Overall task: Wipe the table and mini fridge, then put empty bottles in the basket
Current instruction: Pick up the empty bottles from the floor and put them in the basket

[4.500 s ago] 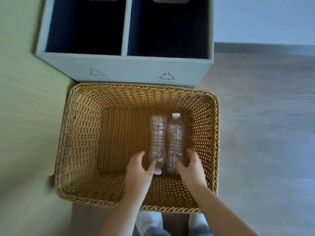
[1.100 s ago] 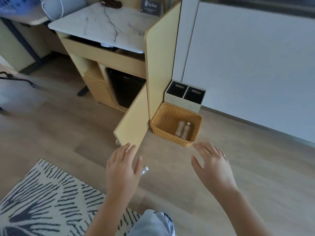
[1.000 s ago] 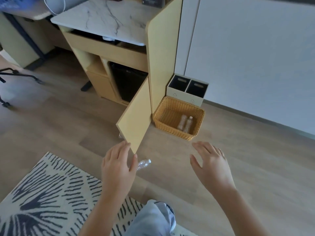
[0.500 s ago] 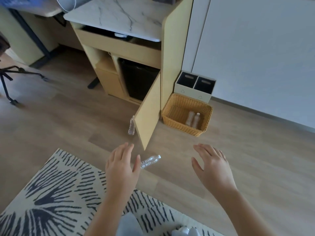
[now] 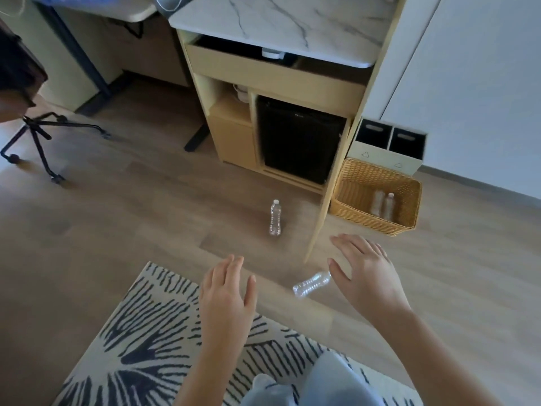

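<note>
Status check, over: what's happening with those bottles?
Both hands empty, open. Two bottles in basket; two on floor. Cabinet door ajar nearby.

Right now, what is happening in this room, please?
A person is collecting empty bottles. Two bottles already lie in the wicker basket beside the cabinet. Two more are on the floor: one standing, one lying. Both hands are open and empty; the right hand is nearest the lying bottle, the left hand hovers over the rug's edge.

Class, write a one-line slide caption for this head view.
Two bottles in the basket, two on the floor, both hands empty.
</note>
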